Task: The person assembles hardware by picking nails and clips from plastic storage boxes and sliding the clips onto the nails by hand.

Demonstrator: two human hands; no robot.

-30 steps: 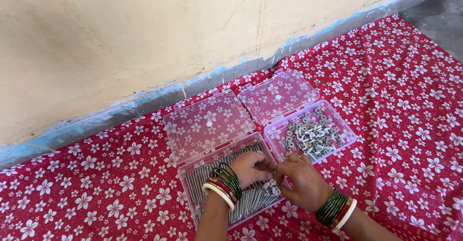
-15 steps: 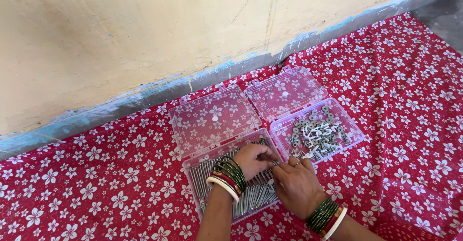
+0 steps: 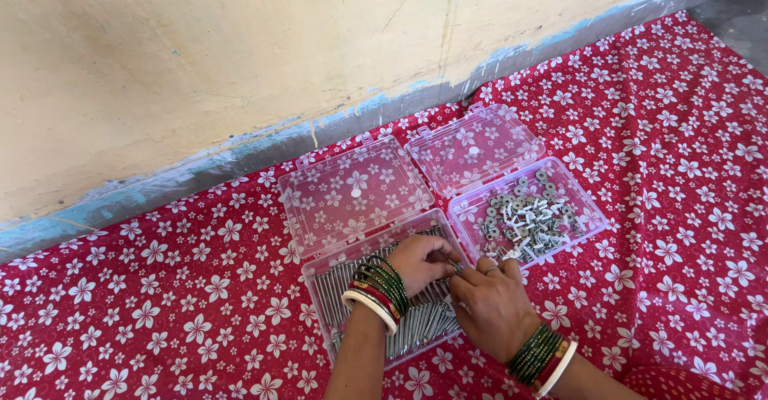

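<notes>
Barely anything has shifted since half a second ago: both hands sit in pretty much the same spot over the box, the view has just drifted a touch so the boxes ride slightly higher, and the right hand's fingers have crept a hair closer to the left.

So the left hand point(image 3: 418, 261) is curled over the clear plastic box of long screws point(image 3: 416, 326), fingers pinched together on something small and metallic at the box's right edge. It's too tiny to say what exactly, could be one of the screws. The right hand point(image 3: 490, 302) comes in from the lower right with its fingertips pressed up against the left's, closed in around that same little piece; there's a ring on one finger. Both wrists carry stacks of green, red and white bangles.

The screw box lies on the red floral cloth point(image 3: 160, 312), filled with silvery screws lying roughly parallel, and its clear lid point(image 3: 352, 196) is flipped open flat behind it, toward the wall. Just beside it on the right, touching or near enough, is a second clear box point(image 3: 528, 218) holding small washers and white plastic bits, its own lid point(image 3: 474, 146) also laid open behind it.

Behind everything runs a cream wall point(image 3: 240, 48) with a scuffed blue-grey strip along its base, and a patch of bare grey floor point(image 3: 740, 16) shows at the top right corner.
</notes>
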